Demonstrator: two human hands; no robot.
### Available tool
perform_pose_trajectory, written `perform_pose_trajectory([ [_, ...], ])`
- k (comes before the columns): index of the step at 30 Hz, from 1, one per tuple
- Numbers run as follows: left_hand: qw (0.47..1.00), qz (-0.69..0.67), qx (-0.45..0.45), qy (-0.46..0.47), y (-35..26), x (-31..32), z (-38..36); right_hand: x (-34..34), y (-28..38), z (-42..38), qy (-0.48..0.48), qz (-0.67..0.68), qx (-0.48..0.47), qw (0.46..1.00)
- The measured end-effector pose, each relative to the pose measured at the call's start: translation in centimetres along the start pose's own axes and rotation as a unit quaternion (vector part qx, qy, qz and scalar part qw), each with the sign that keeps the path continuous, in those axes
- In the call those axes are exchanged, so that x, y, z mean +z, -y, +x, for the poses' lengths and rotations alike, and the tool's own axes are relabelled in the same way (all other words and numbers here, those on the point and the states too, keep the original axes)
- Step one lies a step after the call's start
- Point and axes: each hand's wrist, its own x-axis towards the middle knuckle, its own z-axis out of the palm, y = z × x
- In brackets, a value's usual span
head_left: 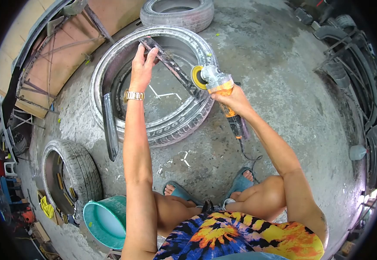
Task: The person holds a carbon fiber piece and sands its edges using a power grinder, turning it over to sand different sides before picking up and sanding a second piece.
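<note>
My left hand (pixel 143 65), with a gold watch at its wrist, grips the upper end of a long, narrow dark strip (pixel 172 66) with worn, pinkish patches. The strip slants across a dusty tire (pixel 184 123) lying flat on the floor, its lower end at the tire's right side. In my right hand (pixel 235 99) is an orange and black angle grinder (pixel 230 116). Its yellow disc (pixel 198 77) is right at the strip's edge, near the lower end. A second dark strip (pixel 109 128) leans on the tire's left side.
Another tire (pixel 177 16) lies behind, and one with sticks inside (pixel 84 169) stands at left. A teal bucket (pixel 110 216) holds pale liquid near my left arm. The grinder's cord (pixel 245 152) runs by my right foot. Curved panels (pixel 349 60) line the right side.
</note>
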Motion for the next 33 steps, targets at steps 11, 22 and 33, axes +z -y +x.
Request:
perform_pose_trajectory([
  [11, 1.0, 0.006, 0.021, 0.0, -0.5, 1.1, 0.3, -0.2, 0.4, -1.3, 0.001, 0.116, 0.1, 0.988],
  [22, 1.0, -0.016, 0.014, 0.001, -0.5, 0.6, 0.0, 0.3, -0.2, -0.9, 0.034, 0.121, 0.12, 0.985],
  [33, 0.999, -0.025, -0.003, -0.024, 0.0, -0.3, 0.0, 0.0, -1.3, -0.7, 0.018, 0.169, 0.157, 0.973],
])
